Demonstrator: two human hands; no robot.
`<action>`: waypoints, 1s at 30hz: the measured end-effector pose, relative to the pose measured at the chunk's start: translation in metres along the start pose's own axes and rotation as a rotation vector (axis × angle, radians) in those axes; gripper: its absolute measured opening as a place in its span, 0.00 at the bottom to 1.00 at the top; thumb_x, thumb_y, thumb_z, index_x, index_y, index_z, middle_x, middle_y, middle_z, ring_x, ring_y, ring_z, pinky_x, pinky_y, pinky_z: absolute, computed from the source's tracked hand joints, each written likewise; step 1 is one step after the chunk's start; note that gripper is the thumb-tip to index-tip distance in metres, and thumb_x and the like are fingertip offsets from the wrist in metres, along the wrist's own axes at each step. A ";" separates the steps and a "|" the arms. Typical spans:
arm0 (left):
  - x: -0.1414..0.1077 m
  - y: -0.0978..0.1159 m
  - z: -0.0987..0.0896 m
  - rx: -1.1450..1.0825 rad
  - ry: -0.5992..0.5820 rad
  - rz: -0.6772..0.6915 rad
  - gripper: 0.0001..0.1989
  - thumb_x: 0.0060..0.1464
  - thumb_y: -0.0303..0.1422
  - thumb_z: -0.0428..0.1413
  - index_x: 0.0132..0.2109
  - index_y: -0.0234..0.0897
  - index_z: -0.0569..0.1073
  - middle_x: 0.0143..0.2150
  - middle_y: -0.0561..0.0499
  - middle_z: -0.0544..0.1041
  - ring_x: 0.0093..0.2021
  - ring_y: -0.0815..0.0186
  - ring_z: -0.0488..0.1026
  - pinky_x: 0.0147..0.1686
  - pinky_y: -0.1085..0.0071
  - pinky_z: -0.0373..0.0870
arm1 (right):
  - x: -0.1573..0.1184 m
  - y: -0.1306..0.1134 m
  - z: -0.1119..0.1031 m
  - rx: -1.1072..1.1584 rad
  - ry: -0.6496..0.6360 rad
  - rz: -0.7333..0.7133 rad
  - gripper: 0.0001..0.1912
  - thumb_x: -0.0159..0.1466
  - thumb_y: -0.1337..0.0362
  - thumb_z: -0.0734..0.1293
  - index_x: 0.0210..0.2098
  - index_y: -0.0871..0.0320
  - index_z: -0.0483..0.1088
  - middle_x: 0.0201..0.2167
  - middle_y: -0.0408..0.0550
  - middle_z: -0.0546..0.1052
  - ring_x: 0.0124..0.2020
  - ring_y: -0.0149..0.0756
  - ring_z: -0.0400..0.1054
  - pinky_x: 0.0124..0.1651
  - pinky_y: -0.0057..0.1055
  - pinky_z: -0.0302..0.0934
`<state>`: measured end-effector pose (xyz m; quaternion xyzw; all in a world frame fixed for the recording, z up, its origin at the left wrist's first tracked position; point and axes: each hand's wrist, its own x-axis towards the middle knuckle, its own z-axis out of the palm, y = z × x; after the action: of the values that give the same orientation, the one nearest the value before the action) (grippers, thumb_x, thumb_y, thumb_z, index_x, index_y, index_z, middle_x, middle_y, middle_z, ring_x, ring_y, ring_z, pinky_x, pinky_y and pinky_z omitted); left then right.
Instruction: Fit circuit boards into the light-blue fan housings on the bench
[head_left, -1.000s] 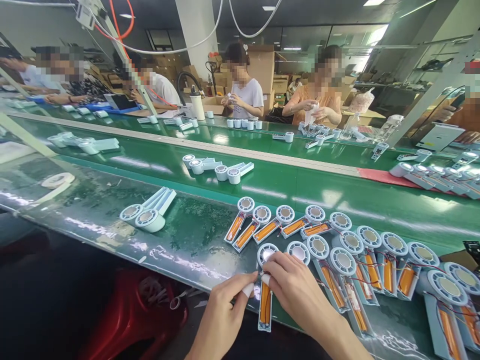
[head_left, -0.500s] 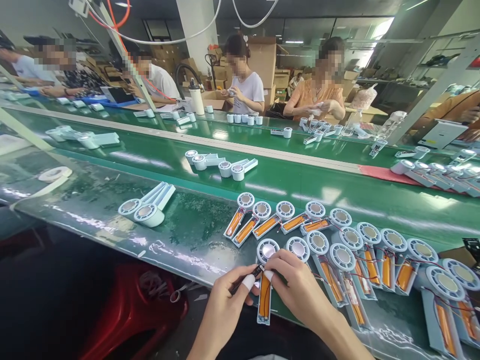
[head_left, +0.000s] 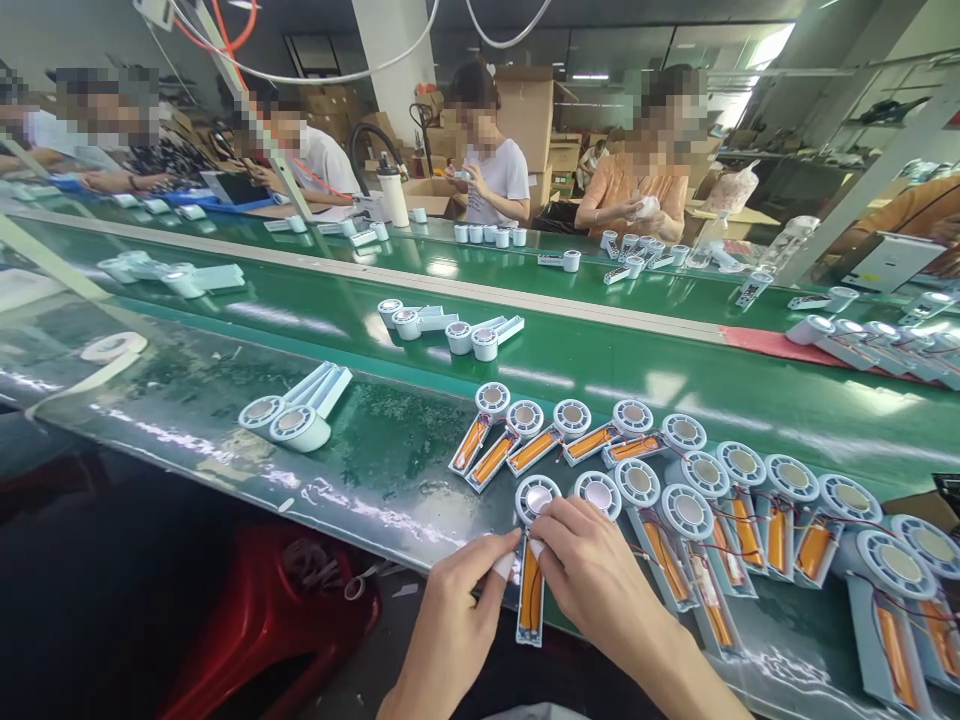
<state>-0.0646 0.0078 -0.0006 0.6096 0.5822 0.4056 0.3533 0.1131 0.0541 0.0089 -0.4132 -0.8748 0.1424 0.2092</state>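
Fingers [head_left: 491,549] of left hand [head_left: 459,598] and right hand [head_left: 596,562] gather over one round-headed gadget [head_left: 537,497], whether clamped unclear, more gadgets [head_left: 686,512] to its right.

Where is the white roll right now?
In the head view, the white roll lies on the bench at left, with two blue housings to its right and the left hand beyond them.

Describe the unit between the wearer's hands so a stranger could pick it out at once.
On the dark green worktable beside the glossy green conveyor belt, find the bare left hand and bare right hand. Between them lies a pale blue plastic unit with a round vented head and orange-filled handle. Unlike the similar units around it, both hands gather at its neck.
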 end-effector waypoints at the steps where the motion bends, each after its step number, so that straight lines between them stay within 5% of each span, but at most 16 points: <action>1: 0.000 0.000 0.001 -0.009 0.008 -0.021 0.16 0.62 0.35 0.52 0.49 0.40 0.82 0.41 0.45 0.84 0.37 0.61 0.81 0.41 0.71 0.79 | 0.000 -0.001 -0.001 -0.024 -0.002 0.001 0.10 0.67 0.75 0.60 0.38 0.57 0.71 0.35 0.47 0.72 0.36 0.40 0.65 0.39 0.36 0.56; 6: 0.001 -0.002 0.005 -0.110 0.001 -0.200 0.19 0.61 0.40 0.52 0.50 0.36 0.81 0.34 0.46 0.82 0.30 0.63 0.79 0.27 0.74 0.78 | 0.005 -0.003 -0.005 -0.069 -0.043 0.031 0.09 0.66 0.76 0.61 0.34 0.57 0.69 0.34 0.46 0.72 0.35 0.38 0.65 0.38 0.35 0.56; 14: 0.001 -0.003 -0.008 -0.101 -0.065 -0.143 0.17 0.62 0.38 0.53 0.52 0.39 0.81 0.44 0.44 0.83 0.33 0.64 0.80 0.31 0.75 0.77 | 0.011 -0.005 -0.006 0.002 -0.062 0.056 0.09 0.67 0.75 0.62 0.34 0.58 0.70 0.34 0.46 0.72 0.35 0.38 0.66 0.38 0.34 0.57; 19: 0.004 -0.004 -0.017 -0.176 -0.118 -0.178 0.15 0.61 0.37 0.55 0.49 0.40 0.83 0.37 0.47 0.84 0.31 0.64 0.79 0.29 0.76 0.76 | 0.009 0.001 -0.011 0.199 -0.101 0.070 0.12 0.69 0.74 0.64 0.47 0.54 0.73 0.38 0.46 0.74 0.40 0.38 0.69 0.41 0.32 0.61; 25: 0.007 -0.008 -0.015 -0.218 -0.140 -0.135 0.14 0.60 0.37 0.55 0.46 0.40 0.83 0.33 0.49 0.83 0.31 0.64 0.78 0.28 0.75 0.75 | 0.009 0.003 -0.007 0.301 -0.073 0.066 0.10 0.69 0.72 0.65 0.39 0.54 0.77 0.35 0.45 0.75 0.38 0.36 0.68 0.40 0.32 0.61; 30: 0.001 -0.019 -0.015 -0.129 -0.108 -0.142 0.14 0.63 0.38 0.53 0.51 0.42 0.80 0.41 0.49 0.84 0.38 0.63 0.81 0.40 0.72 0.77 | 0.007 -0.001 -0.013 0.306 -0.066 0.118 0.11 0.71 0.68 0.62 0.44 0.53 0.76 0.40 0.48 0.75 0.40 0.39 0.70 0.43 0.34 0.65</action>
<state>-0.0859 0.0096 -0.0110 0.5638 0.5769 0.3826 0.4505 0.1143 0.0597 0.0225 -0.4221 -0.8235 0.2996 0.2322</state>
